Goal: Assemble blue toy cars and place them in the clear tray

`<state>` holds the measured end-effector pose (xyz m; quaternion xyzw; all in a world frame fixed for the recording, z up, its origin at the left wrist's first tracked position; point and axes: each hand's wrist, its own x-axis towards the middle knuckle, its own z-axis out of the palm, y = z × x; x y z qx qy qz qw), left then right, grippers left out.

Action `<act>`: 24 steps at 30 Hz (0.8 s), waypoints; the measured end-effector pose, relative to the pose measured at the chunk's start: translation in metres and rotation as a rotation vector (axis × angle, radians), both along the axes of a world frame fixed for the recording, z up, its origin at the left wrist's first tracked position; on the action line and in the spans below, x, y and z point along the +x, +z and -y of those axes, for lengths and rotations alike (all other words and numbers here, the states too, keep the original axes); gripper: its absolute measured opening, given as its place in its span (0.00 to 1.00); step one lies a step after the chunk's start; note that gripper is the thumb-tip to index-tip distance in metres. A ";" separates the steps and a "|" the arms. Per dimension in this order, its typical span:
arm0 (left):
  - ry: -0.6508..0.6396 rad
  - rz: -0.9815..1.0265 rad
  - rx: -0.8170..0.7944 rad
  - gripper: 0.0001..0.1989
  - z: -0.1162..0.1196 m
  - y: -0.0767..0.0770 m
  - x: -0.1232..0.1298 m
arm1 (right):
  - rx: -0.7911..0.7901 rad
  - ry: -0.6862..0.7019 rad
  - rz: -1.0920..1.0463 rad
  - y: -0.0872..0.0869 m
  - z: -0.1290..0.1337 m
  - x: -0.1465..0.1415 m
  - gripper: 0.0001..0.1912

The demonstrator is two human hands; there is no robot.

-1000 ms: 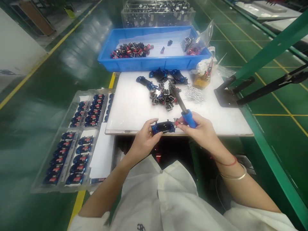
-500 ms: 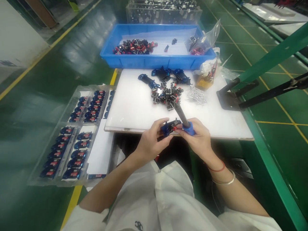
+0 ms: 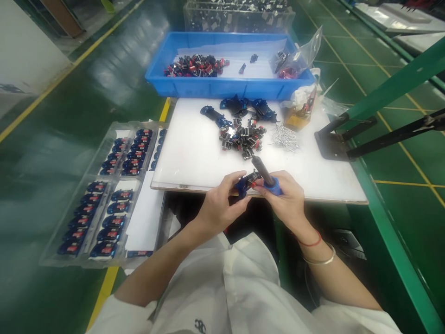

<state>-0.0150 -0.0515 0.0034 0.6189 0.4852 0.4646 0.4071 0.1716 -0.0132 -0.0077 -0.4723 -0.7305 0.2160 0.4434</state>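
the left hand point(image 3: 219, 206) has its grip pressed together on a small blue model car point(image 3: 243, 184) - the car is held just over the front edge of the white tabletop point(image 3: 194, 157), not resting on it. the right hand point(image 3: 287, 199) pinches a black and blue hand tool point(image 3: 264, 172), right beside the car. further back on the tabletop lie a heap of small black and red parts point(image 3: 241, 138) and a pile of thin metal pins point(image 3: 285, 138), and behind them stands a blue plastic tray point(image 3: 229, 90).
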 end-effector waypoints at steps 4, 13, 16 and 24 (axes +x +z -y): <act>0.020 -0.017 0.035 0.22 0.000 -0.001 0.001 | 0.035 0.012 0.009 -0.002 -0.001 0.002 0.09; 0.022 -0.011 0.015 0.22 0.000 0.001 -0.003 | 0.054 0.079 -0.058 -0.004 -0.005 -0.004 0.07; -0.009 0.102 -0.097 0.25 -0.002 -0.001 -0.007 | -0.050 0.101 -0.096 -0.002 -0.008 -0.007 0.09; -0.189 0.355 -0.331 0.20 -0.013 0.005 -0.027 | -0.418 0.215 -0.252 0.015 -0.015 -0.004 0.13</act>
